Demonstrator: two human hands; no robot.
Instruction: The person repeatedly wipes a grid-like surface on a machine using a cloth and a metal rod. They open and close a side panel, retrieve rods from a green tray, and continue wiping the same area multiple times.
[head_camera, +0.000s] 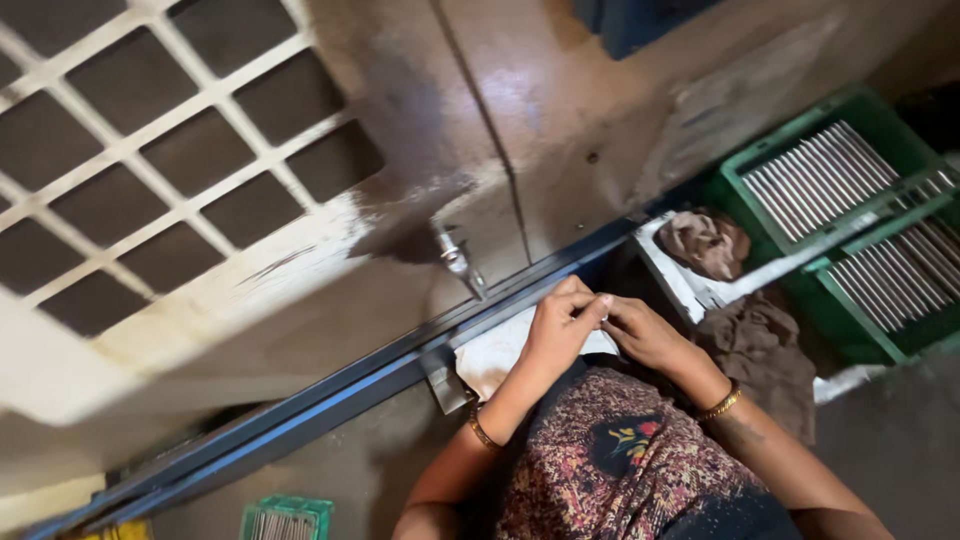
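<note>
Hands are meeting over a lap covered in dark floral fabric (620, 460), seen from a head camera looking down. Left hand (558, 325) is curling its fingers inward, fingertips pressing against those of the right hand (645, 335), which is also closing into a pinch. Whatever is being pinched between them is too small to make out. Both wrists are wearing thin gold-coloured bangles.

Just under the left hand, and partly hidden by it, a pale cloth (495, 355) is lying across the lap edge. Its long axis is running from below the left wrist toward the fingertips, pointing up toward the right hand.

Beyond both hands, a dark blue metal rail (330, 385) is crossing the view diagonally, and past it a worn metal surface (560, 110) is carrying a small bolt fitting (455, 255), sitting near the left hand's knuckles. Farther out on the left hand's side, a cream grille (150, 160) with square openings is filling the corner.

On the right hand's side, a brown crumpled rag (708, 243) is sitting in a white tray (680, 285) just beyond the fingers, and a second dark rag (760, 350) is lying beside the right wrist. Well apart, beyond those, green crates (860, 220) are holding rows of thin metal rods, their lengths slanting away from the right hand
</note>
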